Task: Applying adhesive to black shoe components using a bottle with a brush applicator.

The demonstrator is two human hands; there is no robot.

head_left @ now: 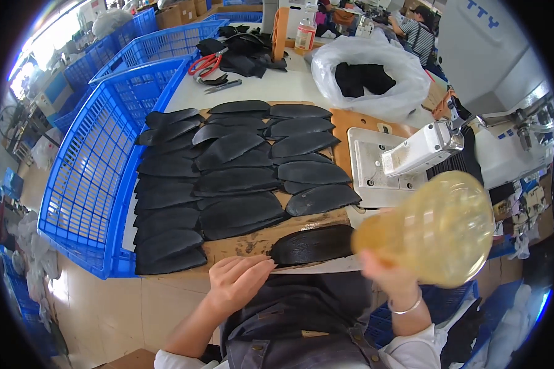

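Watching the head view from my end. Left hand (243,280) at the near left corner of a glossy black piece (311,245); fingers bunched, tips partly hidden, so I can't tell whether that grip pinches or merely presses. Piece lies on cardboard (237,247) at the near edge of the surface (277,86), right end just beside the bottle (431,230). Right hand (389,273): grip closed round the bottle's narrow end, fingers blurred. Can't make out its mouth. Bottle also covers part of the machine (412,154). Overlapping rows (239,181) of black pieces beyond; lower ones barely show.
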